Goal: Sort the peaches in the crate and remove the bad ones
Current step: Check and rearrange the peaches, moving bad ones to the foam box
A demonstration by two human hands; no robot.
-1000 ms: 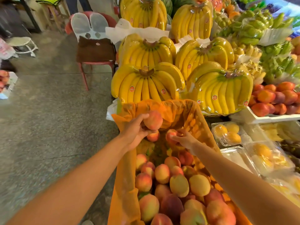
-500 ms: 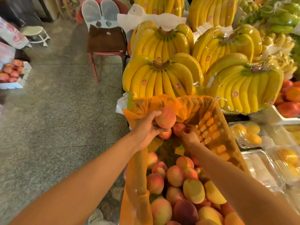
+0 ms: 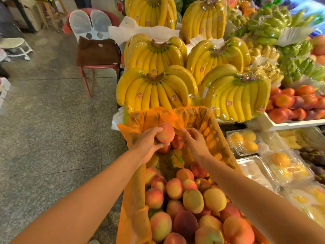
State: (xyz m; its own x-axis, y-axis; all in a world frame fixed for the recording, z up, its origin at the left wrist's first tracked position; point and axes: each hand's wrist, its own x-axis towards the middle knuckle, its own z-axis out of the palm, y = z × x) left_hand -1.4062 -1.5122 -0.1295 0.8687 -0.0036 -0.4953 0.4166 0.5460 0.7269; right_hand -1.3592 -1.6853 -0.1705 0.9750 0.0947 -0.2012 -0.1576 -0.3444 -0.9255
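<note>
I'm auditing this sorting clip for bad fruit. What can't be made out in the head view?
Head view:
- Pale peach: its underside, covered by the left hand.
- Red peach: mostly behind the right hand; the grip is unclear.
- Crate: near end cut off by the bottom edge.
- Lower peaches: buried under the top layer.

Glossy clear plastic film wrapped the banana bunches (image 3: 156, 92); thin orange plastic liner (image 3: 175, 115) crinkled; the floor (image 3: 52, 129) looked speckled stone; peaches (image 3: 193, 199) were matt.

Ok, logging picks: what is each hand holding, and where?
The left hand grips a pale peach by its left side and underside. The right hand curls its fingers over the right side of a redder peach; whether lifted cannot be told.
</note>
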